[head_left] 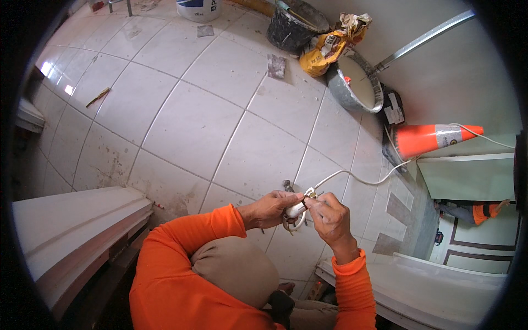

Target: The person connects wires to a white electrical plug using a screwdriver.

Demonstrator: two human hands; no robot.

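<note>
Between my hands is a small white electrical fitting (296, 210) with brass-coloured metal at its upper end; its exact kind is hard to make out. My left hand (269, 209) is closed around it, thumb on top. From the right, the fingertips of my right hand (328, 219) pinch its metal end, and a thin grey tip pokes out above them. A white cable (360, 180) runs from the fitting to the right, and a loop of cable hangs below it. Just beyond my left fingers, a tool with a rounded metal head (287, 184) lies on the tiles, partly hidden.
An orange traffic cone (421, 140) lies on its side at the right, cable beside it. Behind stand a tub of pale liquid (360, 85), a yellow bag (324, 55), a dark bucket (289, 36) and a white pail (198, 10). White moulded woodwork (82, 220) flanks me at left.
</note>
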